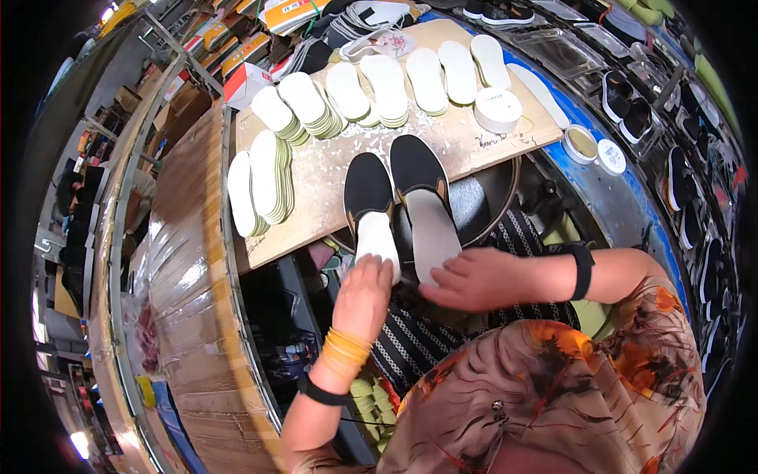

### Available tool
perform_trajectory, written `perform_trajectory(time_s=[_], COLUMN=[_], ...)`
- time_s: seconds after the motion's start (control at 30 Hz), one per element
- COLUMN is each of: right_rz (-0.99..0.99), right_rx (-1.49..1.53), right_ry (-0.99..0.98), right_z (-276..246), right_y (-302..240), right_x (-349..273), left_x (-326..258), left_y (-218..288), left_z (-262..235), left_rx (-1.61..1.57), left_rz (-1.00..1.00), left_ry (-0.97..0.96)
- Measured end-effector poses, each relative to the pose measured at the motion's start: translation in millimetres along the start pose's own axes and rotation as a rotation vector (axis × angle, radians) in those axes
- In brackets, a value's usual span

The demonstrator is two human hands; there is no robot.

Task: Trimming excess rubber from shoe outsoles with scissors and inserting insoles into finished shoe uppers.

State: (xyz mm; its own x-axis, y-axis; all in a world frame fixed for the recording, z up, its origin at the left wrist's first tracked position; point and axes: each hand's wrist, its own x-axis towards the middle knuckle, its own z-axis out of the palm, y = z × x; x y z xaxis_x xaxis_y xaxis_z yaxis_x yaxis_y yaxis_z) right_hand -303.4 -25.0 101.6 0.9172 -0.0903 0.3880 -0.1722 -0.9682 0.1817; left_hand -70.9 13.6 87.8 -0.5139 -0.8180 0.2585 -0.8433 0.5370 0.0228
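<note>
Two black slip-on shoes lie side by side at the front edge of a wooden board, toes pointing away from me. A white insole sticks out of the left shoe. My left hand, with yellow bands at its wrist, grips that insole's heel end. From the right shoe a greyish insole reaches back toward me, its front part hidden inside. My right hand pinches the heel end of this one; its fingertips are slightly blurred.
Stacks of white insoles line the board's far and left sides, with white scraps between. A white round container stands at the right. Beyond lie an open tub and its lid. Racks of shoes run along the right.
</note>
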Motion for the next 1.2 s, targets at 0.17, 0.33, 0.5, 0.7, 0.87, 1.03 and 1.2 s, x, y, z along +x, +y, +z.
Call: perform_trajectory(time_s=[0.17,0.33,0.5,0.7,0.87,1.03,1.2], right_rz=[0.155,0.256,0.230,0.201,0.096,0.009,0.037], right_rx=[0.046,0.125,0.088,-0.032,-0.024,0.022,-0.009], right_ry=[-0.205,-0.248,0.058,-0.064,0.045,-0.027,-0.262], right_z=[33.6,20.5,14.9,44.9,45.3,55.5,61.1], right_y=[36.5,66.8,82.1,107.0,111.0,113.1,114.9], right_x=[4.1,0.7,0.0,-20.0,-0.4,-1.1,-3.5], left_x=[40.5,83.2,100.1,96.8,133.0,142.9,142.7], left_y=[-30.0,-31.7,-71.0,-47.3,-54.2,-29.4,-31.5], left_z=[10.9,23.6,31.4,37.7,28.3,78.6,82.8], left_rx=[0.081,0.070,-0.361,-0.013,-0.620,-0.356,-0.456], left_rz=[0.005,-0.168,-0.145,-0.127,-0.854,-0.662,-0.598], left_ry=[-0.296,-0.641,-1.057,-0.710,-0.414,-0.160,-0.128])
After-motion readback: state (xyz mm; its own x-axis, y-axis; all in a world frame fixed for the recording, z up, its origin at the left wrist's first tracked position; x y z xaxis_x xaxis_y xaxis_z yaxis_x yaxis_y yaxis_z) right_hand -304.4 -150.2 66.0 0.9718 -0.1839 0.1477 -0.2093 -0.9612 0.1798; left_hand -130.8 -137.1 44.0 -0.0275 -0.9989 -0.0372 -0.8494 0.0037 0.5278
